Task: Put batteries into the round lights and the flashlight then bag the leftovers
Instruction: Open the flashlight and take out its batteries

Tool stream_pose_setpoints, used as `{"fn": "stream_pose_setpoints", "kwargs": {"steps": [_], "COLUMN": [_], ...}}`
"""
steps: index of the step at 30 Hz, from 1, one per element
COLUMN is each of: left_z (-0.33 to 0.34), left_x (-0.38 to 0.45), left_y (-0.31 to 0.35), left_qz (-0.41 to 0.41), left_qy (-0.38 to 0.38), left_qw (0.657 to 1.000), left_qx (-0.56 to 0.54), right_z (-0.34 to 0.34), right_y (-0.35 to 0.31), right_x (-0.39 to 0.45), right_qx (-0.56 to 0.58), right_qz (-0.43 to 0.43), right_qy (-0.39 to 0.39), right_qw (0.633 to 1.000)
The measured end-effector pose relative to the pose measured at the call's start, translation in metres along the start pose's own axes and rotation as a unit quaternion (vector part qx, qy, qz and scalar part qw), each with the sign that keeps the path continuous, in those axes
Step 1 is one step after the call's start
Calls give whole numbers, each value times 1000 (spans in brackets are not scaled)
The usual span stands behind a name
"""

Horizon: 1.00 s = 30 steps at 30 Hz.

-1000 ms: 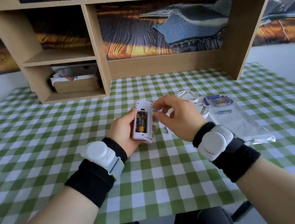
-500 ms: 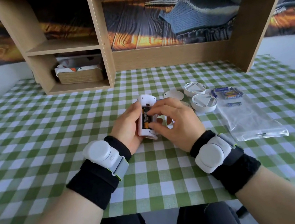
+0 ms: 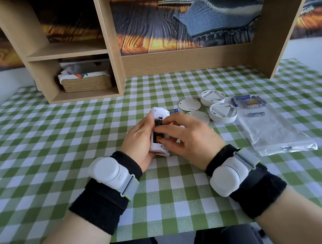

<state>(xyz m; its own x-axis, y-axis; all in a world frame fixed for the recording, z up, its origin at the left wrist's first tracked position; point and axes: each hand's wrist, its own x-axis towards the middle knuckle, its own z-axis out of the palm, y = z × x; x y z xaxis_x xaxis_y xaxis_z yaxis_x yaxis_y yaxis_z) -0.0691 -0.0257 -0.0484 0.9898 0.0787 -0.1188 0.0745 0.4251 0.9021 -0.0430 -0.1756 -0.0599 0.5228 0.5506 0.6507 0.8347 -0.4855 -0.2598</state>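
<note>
While left hand (image 3: pixel 137 139) grips flashlight (image 3: pixel 158 114), right hand (image 3: pixel 191 136) pinches battery (image 3: pixel 159 137) into bay; check polarity; seat flat.

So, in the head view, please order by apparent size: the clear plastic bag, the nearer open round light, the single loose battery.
1. Clear plastic bag
2. Nearer open round light
3. Single loose battery

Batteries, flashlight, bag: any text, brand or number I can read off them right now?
Nothing is legible.
Loose batteries: blue and orange labels, print too blurred.
Single battery: blurred.
Bag: small dark mark near its near edge, too small to read.
Flashlight: no print visible.
</note>
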Motion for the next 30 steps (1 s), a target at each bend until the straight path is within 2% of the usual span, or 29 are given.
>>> {"fn": "stream_pose_setpoints", "kwargs": {"steps": [9,17,22,25,30], "left_z": [0,-2,-2,-3,-3], "left_x": [0,2,4,5,4], "left_y": [2,-2,-5,-8,-8], "left_qz": [-4,12,43,54,62], "left_qy": [13,7,-4,-24,-38], "left_qw": [1000,1000,999,998,996], "left_qx": [-26,-27,5,18,46], "right_z": [4,-4,-5,-6,-5], "right_y": [2,-2,-6,-8,-6], "right_x": [0,1,2,4,5], "right_qx": [-22,82,100,143,146], "right_qz": [-24,97,170,230,262], "right_qy": [12,-22,-33,-20,-1], "right_qw": [999,992,980,962,954]}}
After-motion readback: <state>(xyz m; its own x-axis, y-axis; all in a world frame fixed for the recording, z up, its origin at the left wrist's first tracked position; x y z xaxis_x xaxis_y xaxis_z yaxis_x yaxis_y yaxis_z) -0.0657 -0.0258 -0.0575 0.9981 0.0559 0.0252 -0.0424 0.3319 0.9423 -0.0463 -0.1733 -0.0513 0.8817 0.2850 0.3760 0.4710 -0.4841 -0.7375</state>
